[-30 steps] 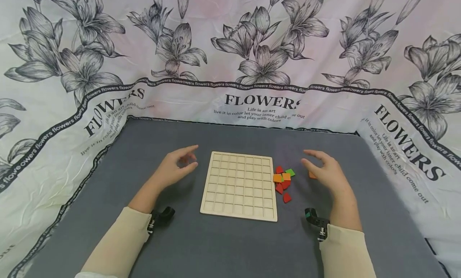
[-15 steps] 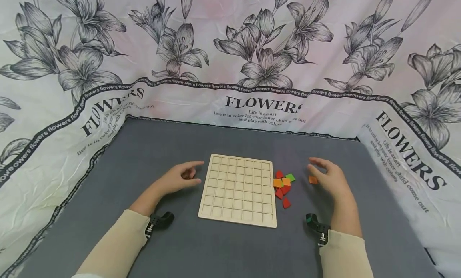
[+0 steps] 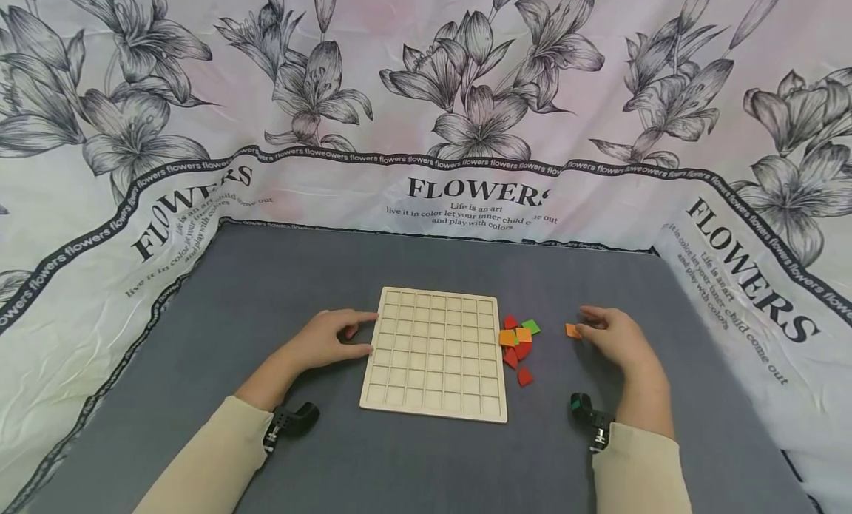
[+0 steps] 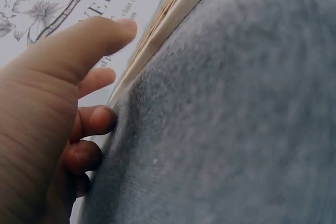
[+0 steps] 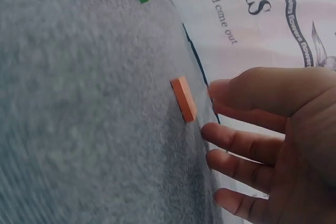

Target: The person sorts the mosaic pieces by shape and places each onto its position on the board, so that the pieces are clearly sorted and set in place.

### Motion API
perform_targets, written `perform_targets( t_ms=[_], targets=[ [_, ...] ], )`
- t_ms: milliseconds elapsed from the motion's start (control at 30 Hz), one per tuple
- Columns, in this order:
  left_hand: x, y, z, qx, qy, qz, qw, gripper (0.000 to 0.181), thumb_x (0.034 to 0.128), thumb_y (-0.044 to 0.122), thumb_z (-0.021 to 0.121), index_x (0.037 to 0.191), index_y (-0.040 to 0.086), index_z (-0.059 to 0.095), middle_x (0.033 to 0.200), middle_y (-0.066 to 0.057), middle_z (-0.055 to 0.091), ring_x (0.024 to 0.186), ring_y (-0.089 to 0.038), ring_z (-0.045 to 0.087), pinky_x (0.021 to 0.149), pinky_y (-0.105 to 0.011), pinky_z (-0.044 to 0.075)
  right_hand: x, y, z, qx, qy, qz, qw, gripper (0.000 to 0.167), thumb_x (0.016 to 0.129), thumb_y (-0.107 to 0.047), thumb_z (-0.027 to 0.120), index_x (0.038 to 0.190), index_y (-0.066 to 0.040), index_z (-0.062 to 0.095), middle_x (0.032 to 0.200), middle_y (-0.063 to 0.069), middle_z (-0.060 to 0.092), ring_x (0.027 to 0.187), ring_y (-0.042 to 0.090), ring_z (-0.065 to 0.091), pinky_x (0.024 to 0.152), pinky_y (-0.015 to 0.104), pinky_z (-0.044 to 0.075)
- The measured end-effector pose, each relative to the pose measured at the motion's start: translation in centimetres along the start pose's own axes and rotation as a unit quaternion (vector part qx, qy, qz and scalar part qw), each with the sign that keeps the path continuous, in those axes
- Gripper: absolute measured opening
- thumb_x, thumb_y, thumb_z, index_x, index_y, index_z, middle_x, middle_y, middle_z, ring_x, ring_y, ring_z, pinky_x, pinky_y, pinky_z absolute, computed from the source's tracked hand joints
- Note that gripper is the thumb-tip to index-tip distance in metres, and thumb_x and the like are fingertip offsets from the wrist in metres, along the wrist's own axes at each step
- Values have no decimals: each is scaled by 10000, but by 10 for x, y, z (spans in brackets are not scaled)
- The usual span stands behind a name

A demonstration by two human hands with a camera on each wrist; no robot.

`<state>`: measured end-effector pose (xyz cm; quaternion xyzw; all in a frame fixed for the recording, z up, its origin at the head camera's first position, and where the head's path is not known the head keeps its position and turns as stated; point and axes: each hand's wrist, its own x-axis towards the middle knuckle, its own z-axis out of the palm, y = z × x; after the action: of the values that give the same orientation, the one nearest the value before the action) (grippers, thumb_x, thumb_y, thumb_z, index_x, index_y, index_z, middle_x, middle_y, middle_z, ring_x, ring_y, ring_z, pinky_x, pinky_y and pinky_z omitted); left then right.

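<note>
A pale wooden board (image 3: 434,356) with a grid of square recesses lies in the middle of the table. My left hand (image 3: 331,339) is at its left edge, thumb and index finger apart and their tips at or very close to the rim. In the left wrist view the board's side (image 4: 152,45) shows beyond the thumb. Off to the right, a lone orange tile (image 3: 572,330) lies flat. My right hand (image 3: 615,340) hovers beside this tile, fingers loosely bent; the right wrist view shows a small gap between the fingertips and the orange tile (image 5: 184,99).
Several red tiles (image 3: 525,376), a green tile (image 3: 530,327) and orange tiles (image 3: 508,338) lie loosely heaped along the board's right edge, some overlapping. The grey tabletop (image 3: 426,469) is enclosed by a flower-printed cloth (image 3: 466,203) at the back and sides.
My left hand has moved down and right to the board's left edge. My right hand has come down next to the lone orange tile. The board and tiles appear to stay put.
</note>
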<state>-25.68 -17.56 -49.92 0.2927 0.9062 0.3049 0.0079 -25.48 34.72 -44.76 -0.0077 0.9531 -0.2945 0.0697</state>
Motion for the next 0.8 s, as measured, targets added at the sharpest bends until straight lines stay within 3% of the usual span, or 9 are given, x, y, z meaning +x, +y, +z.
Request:
perform_targets(
  t_ms=[200,400,600,800],
  targets=[
    [2,5,-2,283,-146,-29,9995,561,899,423,805,1388,184,669,763,85,402,672,-77,328,759,-409,280,0,4,0,-261,64,-135,9995,449,946,-157,685,1333,65,638,1334,334,498,1124,456,533,920,602,441],
    [-2,6,-3,373,-104,-43,9992,550,896,412,811,1380,191,675,766,91,389,678,-72,321,750,-403,277,1,3,6,-432,268,-373,9980,342,919,-115,721,1217,54,718,1204,296,558,1065,447,551,888,601,450],
    [-2,8,-6,431,-98,-27,9990,547,906,418,798,1387,190,671,758,85,400,645,-78,295,723,-373,280,2,0,5,-415,283,-318,9982,332,944,-111,696,1236,48,711,1203,276,565,1006,409,565,853,584,461],
    [-1,6,-3,418,-97,6,9991,542,917,435,782,1392,200,667,760,84,404,643,-75,298,725,-373,293,-1,-6,3,-140,291,-104,9994,385,987,-178,658,1317,21,664,1290,267,562,1100,423,559,894,589,454]
  ],
)
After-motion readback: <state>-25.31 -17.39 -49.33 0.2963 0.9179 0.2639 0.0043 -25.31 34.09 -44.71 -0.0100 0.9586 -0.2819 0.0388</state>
